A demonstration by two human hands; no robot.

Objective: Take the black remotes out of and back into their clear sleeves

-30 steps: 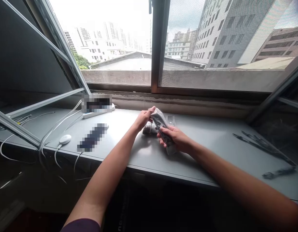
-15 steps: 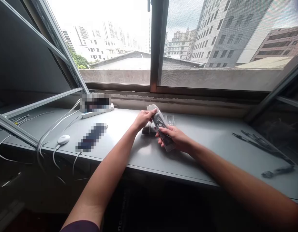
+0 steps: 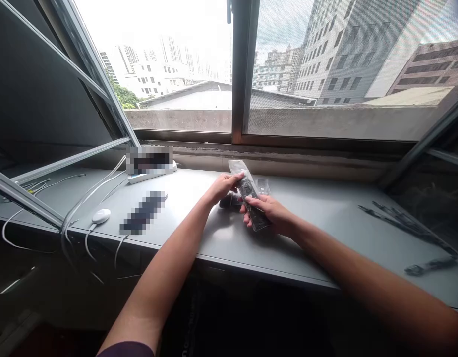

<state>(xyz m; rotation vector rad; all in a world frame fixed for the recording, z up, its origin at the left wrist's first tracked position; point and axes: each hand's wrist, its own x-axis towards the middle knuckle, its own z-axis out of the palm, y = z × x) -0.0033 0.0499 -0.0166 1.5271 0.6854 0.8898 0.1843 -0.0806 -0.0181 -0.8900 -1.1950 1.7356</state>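
Observation:
Both my hands hold one clear plastic packet (image 3: 247,191) with a long dark object inside, just above the grey ledge (image 3: 318,233) under the window. My right hand (image 3: 271,215) is wrapped round the packet's lower half. Fingers of my left hand (image 3: 223,187) pinch its upper end. A second dark item in plastic (image 3: 229,200) lies on the ledge behind my hands, partly hidden, and another small clear packet (image 3: 263,186) lies just beyond it.
A white power strip (image 3: 150,171) sits by the window frame at left, with white cables (image 3: 84,198) trailing off the ledge. A white round device (image 3: 101,215) and a blurred dark slab (image 3: 143,212) lie left of my hands. Thin black strips (image 3: 403,223) lie at the right.
My left hand has slid up to the packet's top end, and the packet has tilted a little more upright. My right hand keeps its grip.

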